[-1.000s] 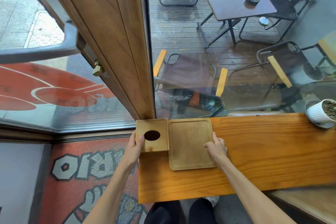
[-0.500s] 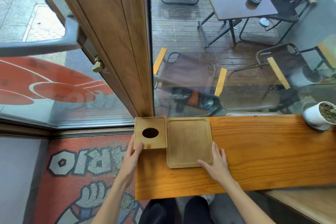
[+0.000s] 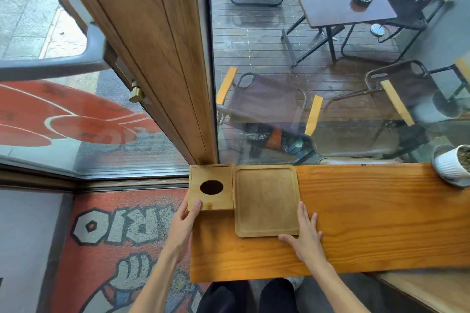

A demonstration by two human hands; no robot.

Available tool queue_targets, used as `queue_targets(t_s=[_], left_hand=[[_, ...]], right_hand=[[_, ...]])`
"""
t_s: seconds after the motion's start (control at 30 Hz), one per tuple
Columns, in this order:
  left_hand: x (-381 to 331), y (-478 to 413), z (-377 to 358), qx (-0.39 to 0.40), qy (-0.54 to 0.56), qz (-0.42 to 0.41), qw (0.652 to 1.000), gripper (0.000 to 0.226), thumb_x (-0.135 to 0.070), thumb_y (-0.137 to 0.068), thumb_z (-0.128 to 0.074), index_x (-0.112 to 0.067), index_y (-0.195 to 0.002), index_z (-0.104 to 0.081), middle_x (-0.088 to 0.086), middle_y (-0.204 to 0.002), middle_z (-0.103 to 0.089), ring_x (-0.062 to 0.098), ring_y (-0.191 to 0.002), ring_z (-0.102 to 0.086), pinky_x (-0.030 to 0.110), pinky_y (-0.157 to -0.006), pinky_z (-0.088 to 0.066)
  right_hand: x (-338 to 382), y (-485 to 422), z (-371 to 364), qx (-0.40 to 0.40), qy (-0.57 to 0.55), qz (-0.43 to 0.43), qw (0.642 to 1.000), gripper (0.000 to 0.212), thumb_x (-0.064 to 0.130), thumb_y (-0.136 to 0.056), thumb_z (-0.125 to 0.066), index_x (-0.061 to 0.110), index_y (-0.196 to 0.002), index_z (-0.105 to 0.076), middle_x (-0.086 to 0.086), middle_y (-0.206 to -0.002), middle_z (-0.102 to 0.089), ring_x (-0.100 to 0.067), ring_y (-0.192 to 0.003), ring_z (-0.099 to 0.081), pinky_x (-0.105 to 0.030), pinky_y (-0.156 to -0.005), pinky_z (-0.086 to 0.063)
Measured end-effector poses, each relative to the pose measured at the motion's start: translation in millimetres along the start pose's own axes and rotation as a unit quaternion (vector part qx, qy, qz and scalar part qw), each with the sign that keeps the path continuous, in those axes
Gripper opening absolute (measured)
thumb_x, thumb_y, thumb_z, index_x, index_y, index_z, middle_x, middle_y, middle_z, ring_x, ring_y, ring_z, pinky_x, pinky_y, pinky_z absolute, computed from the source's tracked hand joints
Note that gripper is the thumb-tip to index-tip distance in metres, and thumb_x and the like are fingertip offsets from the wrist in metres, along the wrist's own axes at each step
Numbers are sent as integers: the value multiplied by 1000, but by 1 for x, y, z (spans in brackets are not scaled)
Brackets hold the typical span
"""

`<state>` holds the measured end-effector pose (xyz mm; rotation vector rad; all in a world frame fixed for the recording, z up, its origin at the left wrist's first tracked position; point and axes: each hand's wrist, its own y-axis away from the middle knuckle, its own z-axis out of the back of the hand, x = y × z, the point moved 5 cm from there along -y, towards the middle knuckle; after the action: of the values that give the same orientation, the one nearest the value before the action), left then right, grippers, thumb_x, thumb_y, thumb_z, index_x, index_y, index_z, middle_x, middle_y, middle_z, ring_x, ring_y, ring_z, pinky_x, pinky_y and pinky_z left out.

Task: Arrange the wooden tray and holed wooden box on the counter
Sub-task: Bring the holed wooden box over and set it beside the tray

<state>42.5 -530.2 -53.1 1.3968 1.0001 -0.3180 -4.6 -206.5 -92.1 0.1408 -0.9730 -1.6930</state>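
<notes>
Now left hand (image 3: 183, 221) fingers gripping holed wooden box (image 3: 211, 187), right hand (image 3: 304, 235) spread flat against wooden tray (image 3: 267, 201)

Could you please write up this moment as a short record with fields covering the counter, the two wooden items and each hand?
counter: wooden counter along the window
holed wooden box: holed wooden box at the counter's far left corner, hole facing up
wooden tray: wooden tray flat, directly right of the box, sides apparently touching
left hand: left hand on the box's near left corner, thumb on top
right hand: right hand spread at the tray's near right corner
other: white plant pot at the far right
</notes>
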Motion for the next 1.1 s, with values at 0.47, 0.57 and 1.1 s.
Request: queue_targets(t_s=[0.47,0.57,1.1], left_hand=[[4,-5,7,3,-84,-22,996,62,-60,-87,-61,-50,-145,-39,-19,-140,-57,6,-131,-50,45,-117,-34],[10,-9,10,5,-86,-17,996,79,-73,-77,-61,-50,-147,-34,-15,-152,-45,13,-141,-41,51,-119,-29],[2,24,-20,-136,-458,-105,872,71,-40,-99,-51,-40,-155,-9,14,-167,2,34,-154,6,66,-118,-9]], right_hand=[[-4,0,1,-14,-10,-6,1000,115,34,-79,-78,28,-155,8,4,-166,0,-26,-152,10,-58,-120,-4],[-5,0,1,-18,-5,-3,1000,115,33,-78,-78,27,-156,7,3,-166,-1,-27,-152,9,-59,-119,-5],[17,43,25,52,185,70,979,82,44,-92,-59,35,-156,-8,3,-166,-5,-28,-152,5,-60,-117,-21]])
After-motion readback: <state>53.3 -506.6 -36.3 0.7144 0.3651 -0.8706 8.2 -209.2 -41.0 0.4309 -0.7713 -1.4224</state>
